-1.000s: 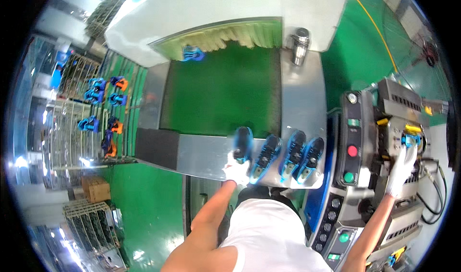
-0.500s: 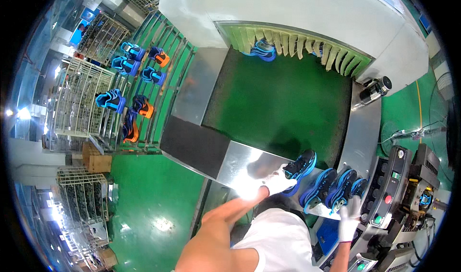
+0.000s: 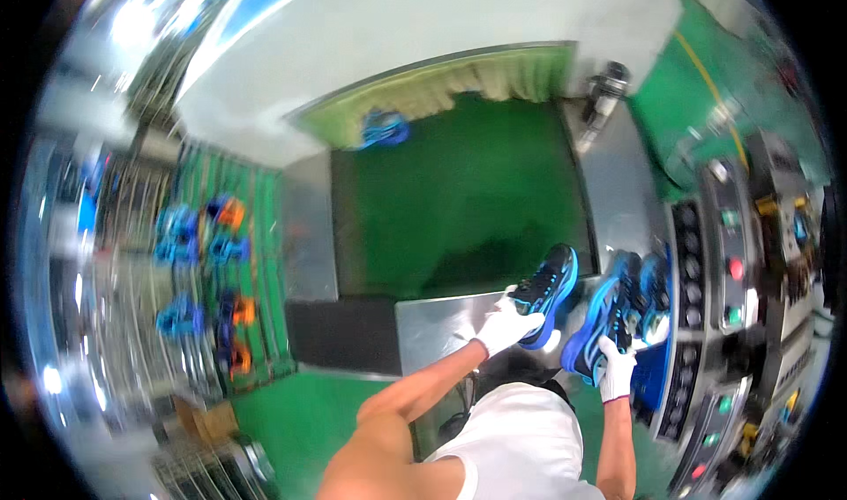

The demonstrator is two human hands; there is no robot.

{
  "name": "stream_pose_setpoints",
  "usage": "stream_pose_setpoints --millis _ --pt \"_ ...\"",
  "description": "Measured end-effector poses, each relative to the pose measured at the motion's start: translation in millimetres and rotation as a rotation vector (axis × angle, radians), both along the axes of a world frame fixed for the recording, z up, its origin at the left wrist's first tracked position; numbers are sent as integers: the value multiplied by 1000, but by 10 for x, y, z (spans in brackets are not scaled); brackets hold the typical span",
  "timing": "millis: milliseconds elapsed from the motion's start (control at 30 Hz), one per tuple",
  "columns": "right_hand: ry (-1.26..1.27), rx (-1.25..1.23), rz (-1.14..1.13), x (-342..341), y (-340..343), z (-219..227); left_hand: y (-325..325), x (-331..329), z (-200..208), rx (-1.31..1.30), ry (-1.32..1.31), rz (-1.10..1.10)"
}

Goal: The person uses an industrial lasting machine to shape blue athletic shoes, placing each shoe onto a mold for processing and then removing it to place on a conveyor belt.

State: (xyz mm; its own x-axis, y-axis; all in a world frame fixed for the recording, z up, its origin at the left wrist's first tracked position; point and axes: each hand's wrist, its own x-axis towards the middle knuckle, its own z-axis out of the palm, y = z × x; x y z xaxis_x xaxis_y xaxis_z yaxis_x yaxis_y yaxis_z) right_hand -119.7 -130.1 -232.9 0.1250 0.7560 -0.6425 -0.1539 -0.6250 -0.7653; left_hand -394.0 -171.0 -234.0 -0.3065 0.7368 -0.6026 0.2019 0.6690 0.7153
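Observation:
My left hand (image 3: 509,325), in a white glove, grips the heel end of a black sneaker (image 3: 556,281) with a bright blue sole, at the front edge of the metal table. To its right stands a group of similar sneakers. My right hand (image 3: 618,369), gloved too, is closed at the heel of the nearest one, a black and blue sneaker (image 3: 589,334) tipped so its blue sole side shows. Behind that, another sneaker (image 3: 655,281) stands at the right end of the group. Motion blur softens the shoes and fingers.
A green conveyor belt (image 3: 459,209) runs from a white machine's opening with a fringed curtain (image 3: 432,90); a blue shoe (image 3: 384,129) lies there. A bottle (image 3: 609,85) stands at back right. A control panel (image 3: 730,253) is on the right. Left, a rack (image 3: 265,262) holds several shoes.
My view has turned, shifting the scene. My right hand has moved from the far-right shoes to the nearest one of the group, which is now tilted. My left hand still holds its sneaker.

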Motion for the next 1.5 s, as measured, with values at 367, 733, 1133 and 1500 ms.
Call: stream_pose_setpoints --millis 367,733,1133,1500 --pt "-172 103 -725 1218 -1424 1280 623 2169 751 235 -74 -952" --pt "-356 427 -2053 1264 -4459 1135 -1599 4384 1274 246 -331 -1964" --pt "-1220 -645 -2131 2488 -7028 1117 -5051 7323 1448 952 -624 -2376" --pt "-1524 114 -2037 3391 -6148 1869 -4166 6826 1114 855 -1128 -2250"
